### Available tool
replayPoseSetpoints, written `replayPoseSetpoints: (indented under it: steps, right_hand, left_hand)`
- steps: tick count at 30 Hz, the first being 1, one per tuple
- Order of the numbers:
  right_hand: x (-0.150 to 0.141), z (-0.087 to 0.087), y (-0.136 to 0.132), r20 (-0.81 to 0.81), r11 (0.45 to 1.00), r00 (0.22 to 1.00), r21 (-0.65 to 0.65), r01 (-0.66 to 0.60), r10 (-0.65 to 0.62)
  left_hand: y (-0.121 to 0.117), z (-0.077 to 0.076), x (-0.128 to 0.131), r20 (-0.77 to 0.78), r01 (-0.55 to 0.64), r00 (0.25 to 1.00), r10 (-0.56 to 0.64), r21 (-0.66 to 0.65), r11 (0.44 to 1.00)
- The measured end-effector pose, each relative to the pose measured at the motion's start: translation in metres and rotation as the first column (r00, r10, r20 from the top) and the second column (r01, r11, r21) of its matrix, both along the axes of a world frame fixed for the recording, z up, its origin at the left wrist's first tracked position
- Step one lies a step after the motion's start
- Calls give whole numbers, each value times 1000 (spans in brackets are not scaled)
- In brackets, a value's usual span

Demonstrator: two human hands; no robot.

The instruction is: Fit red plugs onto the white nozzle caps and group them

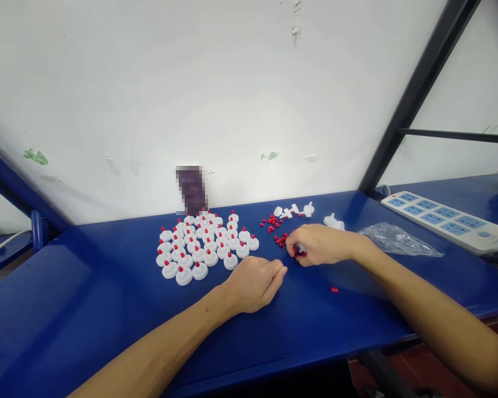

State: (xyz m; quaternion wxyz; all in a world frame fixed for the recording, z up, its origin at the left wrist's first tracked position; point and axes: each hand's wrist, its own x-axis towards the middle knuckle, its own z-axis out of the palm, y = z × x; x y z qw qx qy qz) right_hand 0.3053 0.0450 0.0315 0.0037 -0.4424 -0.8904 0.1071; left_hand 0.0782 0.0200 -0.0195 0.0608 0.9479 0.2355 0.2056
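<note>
My left hand (258,283) rests closed on the blue table, just right of a large group of white round caps (210,257) with red tips pointing up. Whatever its curled fingers may hold is hidden from this side. Over a scatter of small red tube-like pieces (281,240), my right hand (317,244) is bent down with its fingers drawn together. Red bits and a bit of white show under and between those fingers, but I cannot make out what they grip. One loose red piece (334,289) lies nearer the front edge.
Several white caps without red tips (309,209) lie at the back, with more white caps (334,221) farther right. A clear plastic bag (398,239) lies beside a white power strip (452,218). A blurred-out dark object (192,189) leans on the wall. Black posts (415,94) rise at right.
</note>
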Motion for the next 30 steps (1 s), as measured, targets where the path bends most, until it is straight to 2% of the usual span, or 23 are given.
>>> replayPoseSetpoints:
  steps: [5, 15, 18, 22, 25, 30]
  right_hand:
    - [0, 0, 2, -10, 1000, 1000, -13, -5, 5]
    - [1, 4, -1, 4, 997, 999, -67, 45, -45]
    - [0, 6, 0, -11, 996, 1000, -86, 10, -11]
    - [-5, 10, -4, -89, 993, 995, -102, -61, 52]
    - [-9, 12, -7, -162, 984, 980, -117, -137, 117]
    - [-16, 8, -11, -331, 970, 919, -36, -242, 217]
  left_hand:
    - [0, -1, 1, 40, 16, 999, -18, 44, 999]
    - [2, -3, 2, -30, 43, 999, -41, 61, 997]
    - [3, -3, 2, -15, 29, 999, -28, 40, 999]
    - [2, -2, 2, 60, -89, 994, 92, -44, 995]
    - [2, -2, 2, 81, -119, 989, 125, -81, 990]
    - [4, -1, 2, 130, -135, 979, 158, -168, 977]
